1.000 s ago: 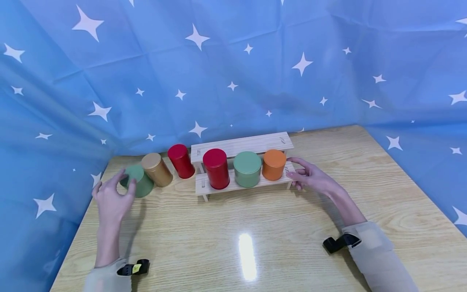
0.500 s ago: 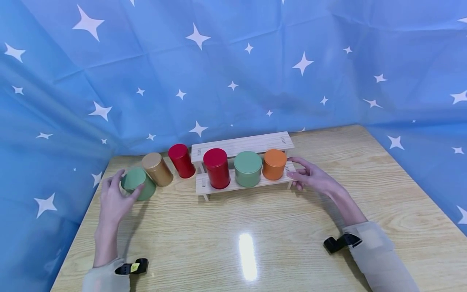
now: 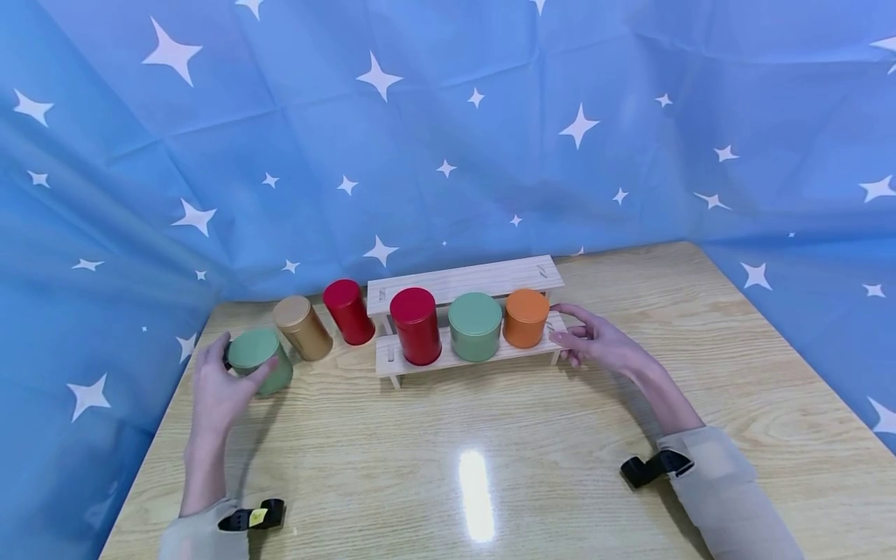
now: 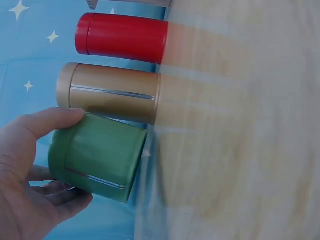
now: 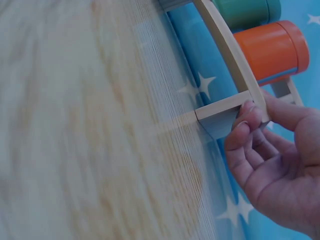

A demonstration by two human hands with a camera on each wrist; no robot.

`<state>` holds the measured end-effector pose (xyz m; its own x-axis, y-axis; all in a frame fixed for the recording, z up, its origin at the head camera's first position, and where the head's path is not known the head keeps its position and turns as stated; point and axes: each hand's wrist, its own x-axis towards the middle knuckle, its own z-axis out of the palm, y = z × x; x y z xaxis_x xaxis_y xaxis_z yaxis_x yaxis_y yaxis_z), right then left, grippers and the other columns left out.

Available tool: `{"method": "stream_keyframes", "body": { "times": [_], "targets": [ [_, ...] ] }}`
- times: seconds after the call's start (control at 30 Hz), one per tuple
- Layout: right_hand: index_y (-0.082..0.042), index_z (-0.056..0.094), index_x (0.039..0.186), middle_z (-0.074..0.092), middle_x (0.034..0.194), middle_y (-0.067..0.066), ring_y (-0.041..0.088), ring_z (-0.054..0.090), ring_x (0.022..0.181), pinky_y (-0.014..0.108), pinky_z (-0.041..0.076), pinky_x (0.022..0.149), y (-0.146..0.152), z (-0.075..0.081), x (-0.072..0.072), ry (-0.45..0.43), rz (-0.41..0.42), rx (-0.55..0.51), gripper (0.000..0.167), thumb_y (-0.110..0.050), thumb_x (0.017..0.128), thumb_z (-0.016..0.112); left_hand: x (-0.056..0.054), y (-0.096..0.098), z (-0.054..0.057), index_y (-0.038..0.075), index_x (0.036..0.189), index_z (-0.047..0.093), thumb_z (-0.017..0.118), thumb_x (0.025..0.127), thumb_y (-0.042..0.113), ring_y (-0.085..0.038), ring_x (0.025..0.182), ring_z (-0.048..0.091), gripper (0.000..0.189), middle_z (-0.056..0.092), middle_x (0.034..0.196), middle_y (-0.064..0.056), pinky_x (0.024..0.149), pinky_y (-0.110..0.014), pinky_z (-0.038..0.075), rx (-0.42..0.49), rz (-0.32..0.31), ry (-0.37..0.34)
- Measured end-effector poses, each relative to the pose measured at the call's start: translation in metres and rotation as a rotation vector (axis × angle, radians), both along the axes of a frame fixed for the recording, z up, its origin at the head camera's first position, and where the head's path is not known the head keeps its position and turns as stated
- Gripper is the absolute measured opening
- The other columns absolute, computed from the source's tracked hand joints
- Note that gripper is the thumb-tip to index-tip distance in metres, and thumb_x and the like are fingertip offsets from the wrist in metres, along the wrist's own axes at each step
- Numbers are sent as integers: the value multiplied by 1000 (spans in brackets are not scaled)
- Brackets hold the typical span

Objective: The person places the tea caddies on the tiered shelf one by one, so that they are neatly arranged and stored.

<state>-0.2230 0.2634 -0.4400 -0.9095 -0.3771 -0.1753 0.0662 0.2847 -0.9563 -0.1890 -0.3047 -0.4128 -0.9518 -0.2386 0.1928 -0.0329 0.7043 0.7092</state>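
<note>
My left hand (image 3: 218, 397) holds a short green tin (image 3: 256, 359) at the left of the table. In the left wrist view the thumb lies on one side of the green tin (image 4: 100, 155) and the fingers curl round the other; it tilts close over the tabletop. Beside it stands a gold tin (image 3: 303, 328), then a tall red tin (image 3: 348, 313). My right hand (image 3: 600, 342) pinches the right end of the two-step wooden rack (image 3: 462, 280). In the right wrist view, thumb and fingertips are on the end of the rack's lower step (image 5: 231, 50).
On the lower step stand another red tin (image 3: 416, 327), a wider green tin (image 3: 475, 327) and an orange tin (image 3: 526, 319). The upper step bears nothing. A blue star-patterned cloth (image 3: 448, 132) hangs behind the wooden table (image 3: 364, 467).
My left hand has closed round the short green tin, which has moved slightly left and toward me, away from the gold tin. My right hand stays at the rack.
</note>
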Motion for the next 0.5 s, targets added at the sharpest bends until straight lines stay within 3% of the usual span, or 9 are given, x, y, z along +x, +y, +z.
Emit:
{"method": "stream_keyframes", "body": {
  "times": [0.27,0.5],
  "targets": [
    [-10,23,158,61,84,15,21,59,66,34,53,63,1,-2,-1,7,7,-3,67,-21,104,59,3,8,13,-7,148,42,83,79,17,-50,124,41,84,40,138,-33,97,-64,37,-24,65,204],
    [-10,22,159,60,82,12,19,59,65,33,52,62,1,-3,-2,0,6,-12,68,-20,103,60,9,17,27,-5,146,46,83,79,16,-44,116,45,80,43,134,-29,89,-53,40,-15,91,299]
  ]
}}
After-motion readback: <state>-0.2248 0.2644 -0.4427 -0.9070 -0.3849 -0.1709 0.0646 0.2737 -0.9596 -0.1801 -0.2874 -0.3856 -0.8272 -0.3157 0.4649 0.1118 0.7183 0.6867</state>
